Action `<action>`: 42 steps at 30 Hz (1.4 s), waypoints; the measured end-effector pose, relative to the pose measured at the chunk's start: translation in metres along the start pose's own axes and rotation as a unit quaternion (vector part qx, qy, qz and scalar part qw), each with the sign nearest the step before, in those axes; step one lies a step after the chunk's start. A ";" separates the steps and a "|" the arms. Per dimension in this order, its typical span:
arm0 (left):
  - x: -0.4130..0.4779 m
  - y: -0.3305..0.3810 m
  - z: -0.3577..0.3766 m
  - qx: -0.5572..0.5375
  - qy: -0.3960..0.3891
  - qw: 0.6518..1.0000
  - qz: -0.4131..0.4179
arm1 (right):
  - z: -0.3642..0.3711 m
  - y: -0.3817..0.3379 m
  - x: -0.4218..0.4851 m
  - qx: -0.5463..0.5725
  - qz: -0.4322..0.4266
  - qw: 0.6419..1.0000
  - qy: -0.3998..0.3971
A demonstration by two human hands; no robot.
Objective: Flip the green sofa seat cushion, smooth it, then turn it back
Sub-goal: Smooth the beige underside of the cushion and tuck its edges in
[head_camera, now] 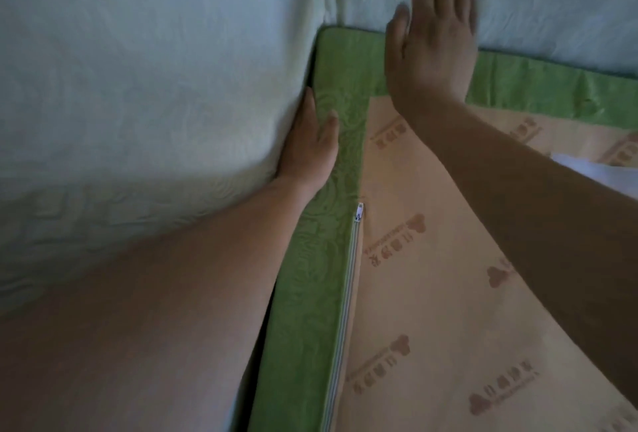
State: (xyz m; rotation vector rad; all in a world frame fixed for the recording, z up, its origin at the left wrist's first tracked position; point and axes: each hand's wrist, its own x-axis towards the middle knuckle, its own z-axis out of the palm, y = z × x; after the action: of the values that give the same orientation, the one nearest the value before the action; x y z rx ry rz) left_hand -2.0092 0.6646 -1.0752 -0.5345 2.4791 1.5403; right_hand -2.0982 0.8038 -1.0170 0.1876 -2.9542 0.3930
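Head-height view looking down at a sofa seat. The landmark is the green sofa seat cushion (310,293). It appears to lie in the seat with its underside up: a peach panel (431,311) printed with faded brown logos, framed by a band of green patterned fabric.

Left of the cushion rises the pale, textured sofa upholstery (138,69), which also runs along behind the cushion's far edge. The left hand (310,141) is wedged into the gap between that upholstery and the cushion's left side, near the far left corner. Its fingers lie straight, and the thumb rests on top of the green band. It grips nothing.

Along the inner edge of the left green band a white zipper (348,293) runs toward the viewer. Its metal pull (359,212) lies at the far end, on the viewer's side of the left hand.

The right hand (435,48) is over the cushion's far edge, right of that corner. It is flat, with fingers straight and close together, and the fingertips reach onto the upholstery behind. It is blurred, so how hard it presses cannot be told.

At the cushion's right side a small pale shape (593,173) shows, too unclear to name.

The fit looks tight. When the cushion is lifted to be turned back, the left fingers could be pinched against the upholstery. The far corner could also catch and bunch the cover, and a sweeping palm could snag on the zipper pull.
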 end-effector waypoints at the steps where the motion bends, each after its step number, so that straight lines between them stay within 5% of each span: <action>1: 0.000 0.001 0.000 -0.012 0.001 1.000 0.000 | 0.007 -0.005 -0.005 -0.016 -0.036 0.998 -0.045; 3: 0.000 0.005 0.001 -0.036 0.004 0.999 -0.002 | 0.019 -0.016 -0.002 -0.001 -0.038 0.991 -0.129; 7: 0.002 0.009 -0.003 -0.102 -0.005 0.994 -0.030 | 0.015 -0.058 0.003 -0.010 -0.067 0.997 0.021; 10: -0.002 0.017 -0.001 -0.211 -0.013 0.975 -0.074 | 0.035 -0.057 -0.016 -0.042 -0.102 0.983 -0.149; 14: -0.001 0.018 -0.006 -0.275 0.004 0.956 -0.099 | 0.018 -0.062 -0.035 -0.016 -0.117 0.993 -0.030; 18: -0.003 0.019 -0.004 -0.298 -0.049 0.946 -0.116 | 0.017 -0.040 -0.072 -0.038 -0.138 0.983 -0.114; 21: -0.008 0.011 -0.008 -0.194 -0.075 0.976 -0.071 | 0.001 -0.042 -0.066 -0.017 -0.110 0.993 -0.025; 24: -0.024 0.005 0.001 0.043 -0.017 0.999 0.022 | 0.010 -0.023 -0.082 -0.044 -0.124 0.988 -0.086; 28: -0.048 -0.003 0.010 0.293 0.058 0.942 0.153 | -0.011 -0.009 -0.071 0.000 -0.082 0.997 -0.008; 30: -0.051 -0.002 0.013 0.367 0.066 0.913 0.165 | -0.012 0.008 -0.084 -0.012 -0.097 0.994 -0.048; 32: -0.050 0.010 0.024 0.402 0.051 0.896 0.183 | -0.014 0.024 -0.084 -0.016 -0.107 0.989 -0.102; 36: -0.044 0.033 0.047 0.392 0.008 0.892 0.225 | -0.038 0.046 -0.070 0.006 -0.089 0.996 0.001; 39: -0.041 0.049 0.064 0.389 -0.001 0.897 0.210 | -0.030 0.080 -0.082 -0.024 -0.051 0.991 -0.120; 42: -0.042 0.062 0.084 0.399 0.009 0.889 0.225 | -0.051 0.091 -0.070 -0.010 -0.054 0.998 -0.013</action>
State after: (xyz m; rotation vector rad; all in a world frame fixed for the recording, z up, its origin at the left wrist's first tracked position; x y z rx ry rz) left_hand -1.9977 0.7728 -1.0478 0.1794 3.0525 0.4486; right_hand -2.0358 0.9115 -1.0026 0.3520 -2.9560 0.3501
